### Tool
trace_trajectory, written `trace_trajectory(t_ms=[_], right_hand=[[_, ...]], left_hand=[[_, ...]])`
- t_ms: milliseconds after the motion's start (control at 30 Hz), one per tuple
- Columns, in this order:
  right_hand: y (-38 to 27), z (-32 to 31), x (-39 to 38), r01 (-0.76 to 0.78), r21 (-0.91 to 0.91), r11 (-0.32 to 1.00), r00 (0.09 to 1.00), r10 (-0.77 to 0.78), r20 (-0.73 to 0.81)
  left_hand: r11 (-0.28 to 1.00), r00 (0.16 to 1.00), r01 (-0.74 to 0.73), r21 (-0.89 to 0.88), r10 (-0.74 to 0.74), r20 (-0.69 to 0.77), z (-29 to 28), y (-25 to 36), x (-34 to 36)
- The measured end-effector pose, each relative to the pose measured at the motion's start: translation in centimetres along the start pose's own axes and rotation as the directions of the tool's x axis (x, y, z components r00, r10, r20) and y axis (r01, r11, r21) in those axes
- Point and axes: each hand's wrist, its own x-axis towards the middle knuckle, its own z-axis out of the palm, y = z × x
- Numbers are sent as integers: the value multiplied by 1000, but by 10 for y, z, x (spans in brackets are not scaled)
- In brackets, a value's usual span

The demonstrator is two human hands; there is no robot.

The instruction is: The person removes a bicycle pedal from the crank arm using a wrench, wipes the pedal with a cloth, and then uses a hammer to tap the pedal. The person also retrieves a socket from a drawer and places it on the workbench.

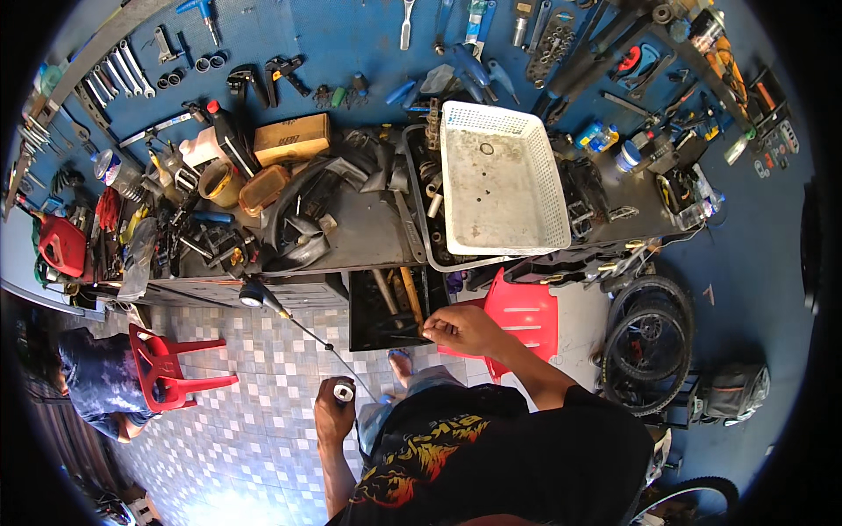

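My left hand (333,412) is closed around a silver-and-black part (343,391) with an opening in its top, held low over the tiled floor. My right hand (465,331) is at the front of an open black drawer (364,337), fingers bent and drawn together near a thin dark piece; what they hold is unclear. Wooden-handled tools (409,294), likely hammers, lie in the drawer. A pump with a gauge (254,298) and a long hose stands left of the drawer.
A cluttered workbench (368,237) carries a white perforated basket (509,175). Tools hang on the blue wall (368,44). A red chair (526,316) is behind my right hand, another (175,377) beside a bent-over person (96,386) at left. Bicycle wheels (645,342) stand at right.
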Motion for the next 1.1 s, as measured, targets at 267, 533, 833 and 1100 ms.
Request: trace_trajectory(t_ms=[267,533,833,1100], right_hand=[[-11,3,7,-210,-34,977,970,204,-131],[-40,62,-30,-347,-41,937,932,340,-129],[-55,119,-76,-431,-37,902,884,413,-220],[-68,145,-102,-456,-41,889,860,428,-279]], left_hand=[[997,996,34,-75,-28,82,-19,-12,40],[997,961,-63,-45,72,267,-54,-46,46],[980,928,-200,-6,191,321,-83,-77,46],[973,880,-224,-57,227,416,-77,-91,28]])
